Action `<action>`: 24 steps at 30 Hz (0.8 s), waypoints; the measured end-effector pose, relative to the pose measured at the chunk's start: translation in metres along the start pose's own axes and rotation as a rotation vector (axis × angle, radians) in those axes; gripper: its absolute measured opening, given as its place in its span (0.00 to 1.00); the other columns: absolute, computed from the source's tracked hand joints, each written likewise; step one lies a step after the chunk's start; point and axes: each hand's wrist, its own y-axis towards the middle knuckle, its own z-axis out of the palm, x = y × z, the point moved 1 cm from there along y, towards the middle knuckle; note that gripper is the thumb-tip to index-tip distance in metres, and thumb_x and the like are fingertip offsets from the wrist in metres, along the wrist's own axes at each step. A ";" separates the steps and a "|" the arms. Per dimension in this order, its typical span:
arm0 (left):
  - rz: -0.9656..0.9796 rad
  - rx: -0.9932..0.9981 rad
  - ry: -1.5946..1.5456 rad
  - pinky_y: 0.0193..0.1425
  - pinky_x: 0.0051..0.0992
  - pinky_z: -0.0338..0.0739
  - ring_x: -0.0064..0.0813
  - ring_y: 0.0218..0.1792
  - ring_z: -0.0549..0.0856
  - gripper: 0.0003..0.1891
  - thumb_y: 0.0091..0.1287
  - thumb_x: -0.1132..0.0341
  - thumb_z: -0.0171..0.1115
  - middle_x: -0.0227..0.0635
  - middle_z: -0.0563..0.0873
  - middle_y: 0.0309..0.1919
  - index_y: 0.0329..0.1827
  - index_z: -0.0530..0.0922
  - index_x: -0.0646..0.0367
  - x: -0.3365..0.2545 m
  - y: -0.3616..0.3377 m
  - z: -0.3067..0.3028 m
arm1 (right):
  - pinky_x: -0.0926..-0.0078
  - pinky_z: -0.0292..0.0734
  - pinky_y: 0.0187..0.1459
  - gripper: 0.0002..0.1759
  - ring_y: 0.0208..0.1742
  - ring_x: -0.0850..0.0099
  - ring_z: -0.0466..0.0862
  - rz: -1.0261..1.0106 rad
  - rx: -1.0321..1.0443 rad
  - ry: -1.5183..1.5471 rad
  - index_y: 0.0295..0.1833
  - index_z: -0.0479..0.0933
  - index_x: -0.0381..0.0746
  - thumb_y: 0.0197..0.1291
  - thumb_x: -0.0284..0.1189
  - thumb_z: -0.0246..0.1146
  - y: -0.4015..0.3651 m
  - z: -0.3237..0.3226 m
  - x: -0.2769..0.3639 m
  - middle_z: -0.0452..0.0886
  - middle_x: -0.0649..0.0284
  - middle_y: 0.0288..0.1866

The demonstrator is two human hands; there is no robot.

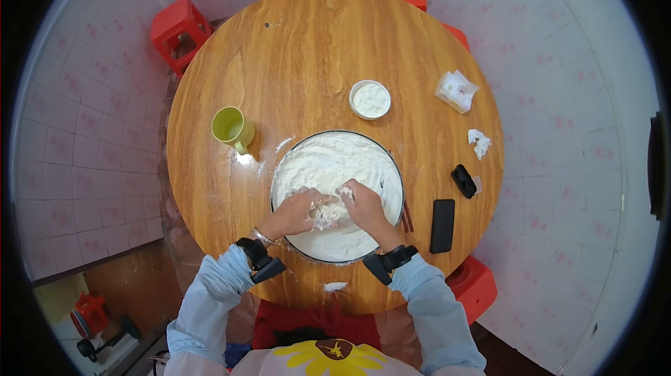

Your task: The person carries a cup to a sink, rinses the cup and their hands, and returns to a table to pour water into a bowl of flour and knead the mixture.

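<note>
A wide, dark-rimmed round basin (395, 166) of white flour (335, 156) stands at the near middle of the wooden table. Inside it, my left hand (299, 211) is curled round clumpy, floury dough (327, 215), its fingertips coated white. My right hand (365, 206) is closed from the other side, with bits of dough at its thumb and fingers. Both hands are low over the flour, close together. Parts of the fingers are hidden behind the hands and the dough.
On the table (307, 47) are a green mug (233, 128), a white bowl of flour (370, 100), a tissue pack (457, 91), crumpled tissue (479, 143), a small black case (463, 181) and a black phone (442, 226). Chopsticks (408, 220) lie beside the basin. Red stools (180, 32) surround the table.
</note>
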 end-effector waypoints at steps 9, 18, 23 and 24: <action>0.078 -0.145 0.194 0.60 0.43 0.67 0.55 0.56 0.69 0.47 0.47 0.55 0.73 0.50 0.69 0.59 0.70 0.58 0.57 -0.015 -0.026 0.033 | 0.57 0.67 0.50 0.20 0.50 0.49 0.72 -0.178 -0.144 -0.326 0.50 0.70 0.36 0.49 0.25 0.61 -0.063 0.026 0.022 0.72 0.50 0.47; -0.078 -0.067 0.387 0.56 0.45 0.68 0.46 0.54 0.72 0.43 0.42 0.63 0.74 0.46 0.72 0.54 0.63 0.63 0.62 -0.031 -0.014 0.047 | 0.57 0.63 0.46 0.18 0.49 0.60 0.73 -0.215 -0.192 -0.473 0.47 0.73 0.41 0.48 0.32 0.63 -0.056 0.045 -0.002 0.75 0.61 0.45; -0.101 -0.081 0.357 0.52 0.48 0.69 0.44 0.51 0.74 0.35 0.42 0.63 0.73 0.44 0.74 0.49 0.55 0.67 0.60 -0.016 0.005 0.046 | 0.61 0.63 0.40 0.10 0.41 0.63 0.72 -0.182 -0.208 -0.435 0.35 0.72 0.42 0.46 0.33 0.62 -0.030 0.043 -0.012 0.74 0.64 0.35; -0.132 -0.062 0.345 0.51 0.47 0.69 0.45 0.50 0.75 0.33 0.43 0.62 0.73 0.44 0.75 0.46 0.54 0.68 0.60 -0.016 0.008 0.043 | 0.61 0.63 0.40 0.10 0.41 0.63 0.72 -0.179 -0.203 -0.435 0.35 0.72 0.42 0.46 0.33 0.62 -0.026 0.042 -0.014 0.74 0.64 0.35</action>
